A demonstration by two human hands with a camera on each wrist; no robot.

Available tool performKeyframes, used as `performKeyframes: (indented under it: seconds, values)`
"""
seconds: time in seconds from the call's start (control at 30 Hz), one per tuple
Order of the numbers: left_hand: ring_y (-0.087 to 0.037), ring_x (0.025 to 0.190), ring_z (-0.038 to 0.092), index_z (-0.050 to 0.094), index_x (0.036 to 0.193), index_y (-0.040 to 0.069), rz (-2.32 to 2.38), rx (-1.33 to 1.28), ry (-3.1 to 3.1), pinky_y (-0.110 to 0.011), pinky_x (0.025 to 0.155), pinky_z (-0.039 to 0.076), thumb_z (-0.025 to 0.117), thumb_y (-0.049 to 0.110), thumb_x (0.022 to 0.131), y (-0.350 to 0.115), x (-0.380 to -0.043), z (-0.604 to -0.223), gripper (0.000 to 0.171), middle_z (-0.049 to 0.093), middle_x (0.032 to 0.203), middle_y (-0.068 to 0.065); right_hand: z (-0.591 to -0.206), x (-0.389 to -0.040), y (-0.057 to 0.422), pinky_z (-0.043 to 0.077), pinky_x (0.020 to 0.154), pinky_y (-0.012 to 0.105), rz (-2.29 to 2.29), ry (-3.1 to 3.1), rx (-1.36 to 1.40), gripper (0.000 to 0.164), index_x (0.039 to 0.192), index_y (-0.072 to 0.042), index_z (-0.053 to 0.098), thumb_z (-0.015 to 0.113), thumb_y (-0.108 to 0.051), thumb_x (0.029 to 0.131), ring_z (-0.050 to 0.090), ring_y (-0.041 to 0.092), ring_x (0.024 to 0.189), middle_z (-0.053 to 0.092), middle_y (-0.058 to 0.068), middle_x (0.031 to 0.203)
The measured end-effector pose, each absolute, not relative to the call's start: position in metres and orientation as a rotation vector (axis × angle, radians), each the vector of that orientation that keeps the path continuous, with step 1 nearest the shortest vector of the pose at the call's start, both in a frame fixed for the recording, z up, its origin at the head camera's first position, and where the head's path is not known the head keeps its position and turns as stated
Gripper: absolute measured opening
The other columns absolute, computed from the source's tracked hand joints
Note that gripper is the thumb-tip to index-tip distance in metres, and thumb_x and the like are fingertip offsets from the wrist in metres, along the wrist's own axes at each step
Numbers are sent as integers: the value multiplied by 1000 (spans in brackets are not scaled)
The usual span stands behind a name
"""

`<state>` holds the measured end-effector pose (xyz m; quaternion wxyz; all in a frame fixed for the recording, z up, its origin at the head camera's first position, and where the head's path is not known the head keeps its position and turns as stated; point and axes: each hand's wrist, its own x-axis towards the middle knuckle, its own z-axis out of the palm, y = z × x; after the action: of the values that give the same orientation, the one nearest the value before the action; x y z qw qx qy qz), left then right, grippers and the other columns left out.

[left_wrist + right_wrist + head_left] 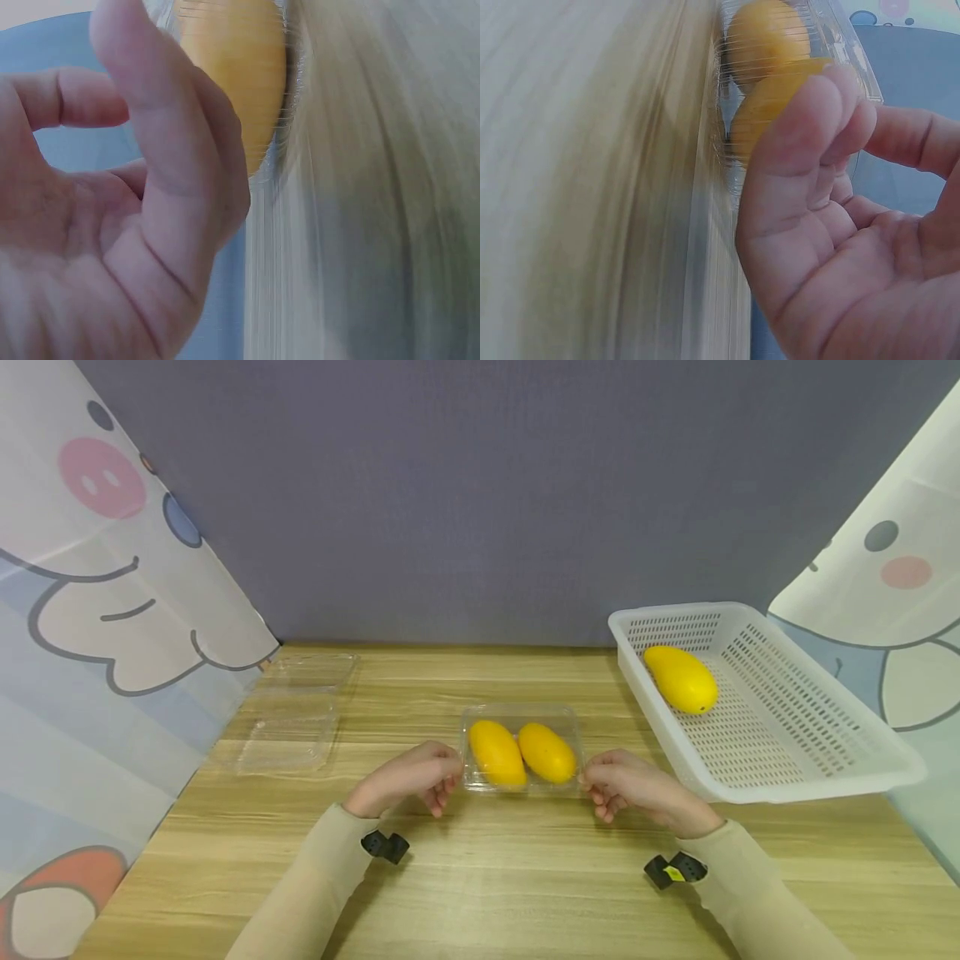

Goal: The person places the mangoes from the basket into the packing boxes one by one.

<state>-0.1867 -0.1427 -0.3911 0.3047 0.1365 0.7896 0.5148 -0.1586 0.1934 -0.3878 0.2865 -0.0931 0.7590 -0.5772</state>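
Two yellow mangoes [498, 755] [547, 752] lie side by side in a clear plastic box [521, 713] on the table, in the middle of the head view. Clear plastic also stands above them in the right wrist view; whether the lid is fastened I cannot tell. With bent fingers my left hand [414, 774] pinches the box's near left corner, its fingertips partly hidden in its wrist view. At the opposite near corner, my right hand [637, 787] pinches the rim between thumb and fingers. One mango [769, 37] shows beyond that hand through ribbed plastic.
A white perforated basket [810, 781] stands at the right with one mango [681, 680] in it. Another clear plastic box [288, 743], unfolded, lies on the left of the wooden table [480, 877]. A grey wall [480, 510] rises behind, with printed cloths at both sides.
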Motion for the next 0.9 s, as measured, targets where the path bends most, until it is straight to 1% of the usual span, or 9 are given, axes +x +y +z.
performKeyframes:
  seconds: [0.1, 0.37, 0.47, 0.6, 0.73, 0.9]
  values:
    - [-18, 56, 54, 56, 82, -5, 1366, 365, 2073, -30, 52, 57, 52, 12, 91, -143, -187, -391, 19, 53, 68, -6, -388, -159, 194, 55, 57, 27, -1543, 2028, -252, 18, 84, 1, 57, 54, -11, 97, 57, 16, 59, 55, 5, 68]
    - [-18, 57, 55, 55, 81, 1, 1385, 349, 2076, -32, 54, 59, 58, 16, 89, -141, -187, -394, 17, 55, 69, -6, -390, -160, 195, 56, 57, 29, -1537, 2045, -263, 19, 84, 1, 56, 53, -12, 98, 57, 17, 60, 53, 5, 68]
    - [-18, 56, 55, 55, 78, 3, 1403, 327, 2073, -32, 53, 58, 58, 16, 89, -140, -187, -395, 17, 54, 69, -6, -390, -160, 195, 56, 58, 29, -1541, 2043, -262, 19, 85, 2, 56, 53, -12, 98, 58, 17, 60, 53, 5, 69]
    - [-18, 55, 54, 53, 75, 5, 1429, 319, 2061, -31, 52, 57, 57, 16, 92, -139, -187, -396, 21, 53, 67, -5, -390, -160, 194, 56, 58, 28, -1546, 2043, -258, 18, 85, 2, 56, 53, -12, 97, 58, 16, 61, 54, 5, 69]
    - [-18, 54, 53, 52, 75, 5, 1446, 332, 2060, -30, 51, 56, 56, 15, 94, -137, -187, -396, 22, 52, 65, -5, -389, -160, 194, 56, 58, 28, -1544, 2051, -249, 18, 85, 2, 56, 54, -12, 97, 58, 16, 61, 54, 5, 69]
    - [-17, 54, 53, 52, 75, 5, 1446, 317, 2083, -29, 51, 55, 54, 12, 94, -136, -186, -396, 20, 52, 65, -5, -389, -159, 194, 56, 59, 28, -1543, 2064, -236, 19, 86, 3, 56, 53, -12, 97, 58, 16, 61, 53, 5, 69]
